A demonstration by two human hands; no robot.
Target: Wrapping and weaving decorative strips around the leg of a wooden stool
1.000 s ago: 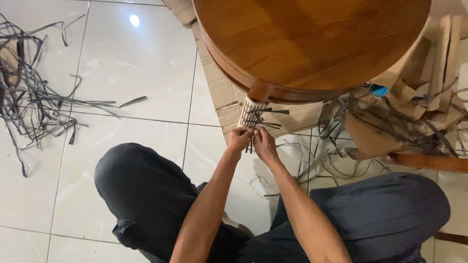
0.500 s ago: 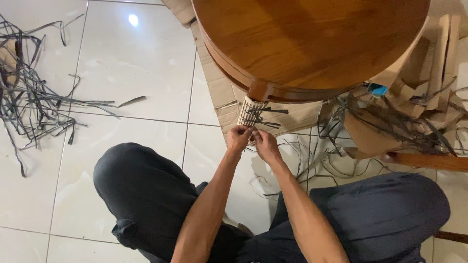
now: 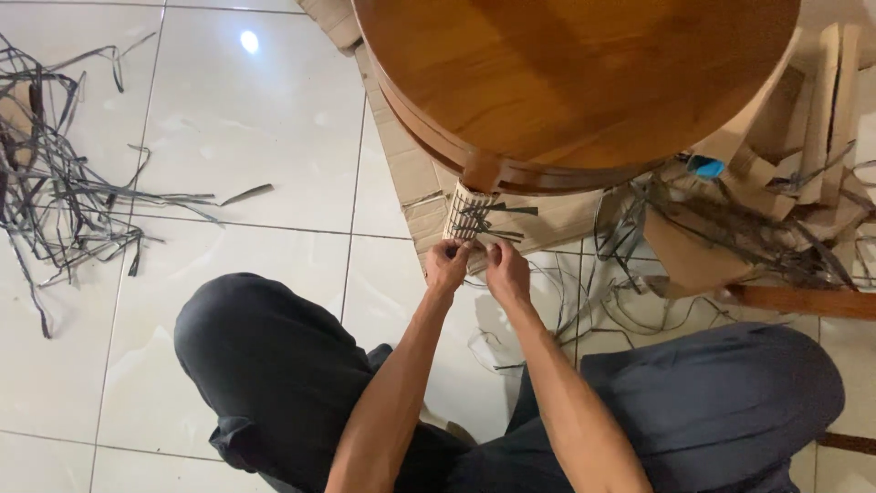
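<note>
A round brown wooden table [image 3: 584,82] stands in front of me on flattened cardboard [image 3: 411,173]. One of its legs [image 3: 467,217] is partly wrapped in pale cane with dark strips woven across it. My left hand [image 3: 447,265] and my right hand [image 3: 505,269] are side by side at the bottom of that wrapped leg, both pinching the dark strips [image 3: 488,222] there. My knees in dark trousers sit on either side of my arms.
A tangle of dark loose strips [image 3: 55,192] lies on the white floor tiles at the left. More strips, cardboard scraps [image 3: 693,251] and a wooden bar [image 3: 803,299] clutter the floor at the right. A small blue object [image 3: 705,166] sits under the table's edge.
Both hands have stayed at the wrapped leg, with only small finger shifts on the strips. Nothing else has moved.
</note>
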